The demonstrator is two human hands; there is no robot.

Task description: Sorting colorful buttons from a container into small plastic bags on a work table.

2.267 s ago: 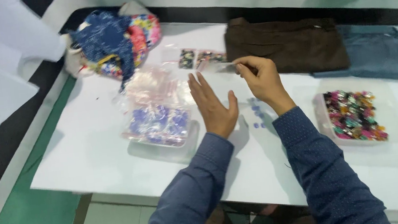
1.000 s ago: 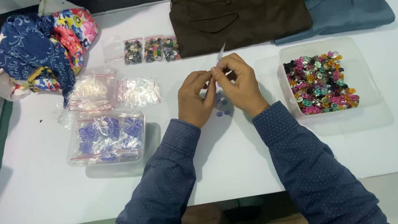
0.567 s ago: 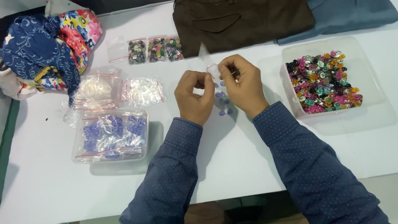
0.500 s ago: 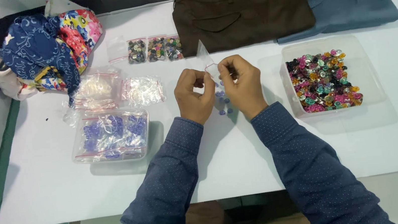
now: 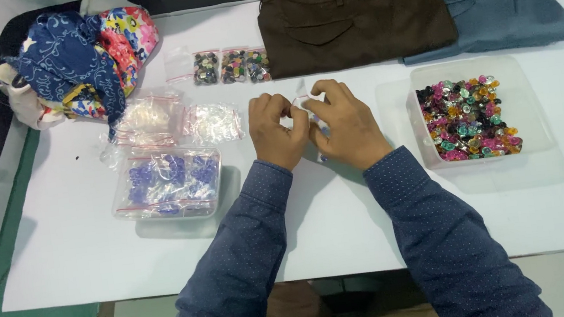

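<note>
My left hand [image 5: 277, 132] and my right hand [image 5: 344, 123] meet over the middle of the white table [image 5: 95, 267]. Between their fingertips they pinch a small clear zip bag [image 5: 302, 98], held upright. What the bag holds is hidden behind my fingers. A clear tray of mixed coloured buttons [image 5: 467, 119] lies just right of my right hand. A clear tray with bags of purple buttons [image 5: 169, 182] sits to the left of my left hand.
Clear filled bags [image 5: 177, 121] lie behind the purple tray. Three small bags of dark buttons [image 5: 231, 66] sit further back. Folded brown trousers [image 5: 351, 17] and grey-blue trousers [image 5: 503, 6] line the far edge. A bundle of patterned cloth [image 5: 79, 54] fills the far left corner.
My hands came together from apart and lifted the small clear bag between them. The view has swung so that the table lies square on.
</note>
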